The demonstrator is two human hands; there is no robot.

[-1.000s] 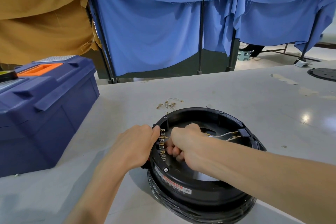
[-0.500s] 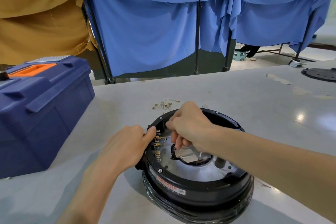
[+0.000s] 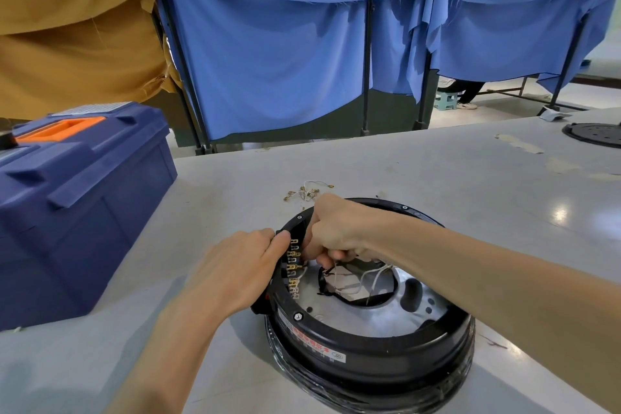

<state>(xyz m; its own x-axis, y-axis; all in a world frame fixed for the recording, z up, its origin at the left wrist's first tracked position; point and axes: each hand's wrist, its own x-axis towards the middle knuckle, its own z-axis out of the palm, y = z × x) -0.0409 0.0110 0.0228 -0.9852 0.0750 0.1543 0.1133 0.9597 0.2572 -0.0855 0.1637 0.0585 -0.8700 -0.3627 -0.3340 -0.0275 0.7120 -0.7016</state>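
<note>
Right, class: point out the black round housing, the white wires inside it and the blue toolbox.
black round housing point(image 3: 386, 358): head view, front outer wall.
white wires point(image 3: 361, 281): head view, strands over the central opening.
blue toolbox point(image 3: 100, 212): head view, its near side wall.

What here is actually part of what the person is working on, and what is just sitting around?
In the job: round black housing, gripped at its rim by the left hand; brass terminals inside the rim; white wires, pinched by the right hand.
Lying about: blue toolbox; loose wire scraps beyond the housing; black disc at far right.
</note>
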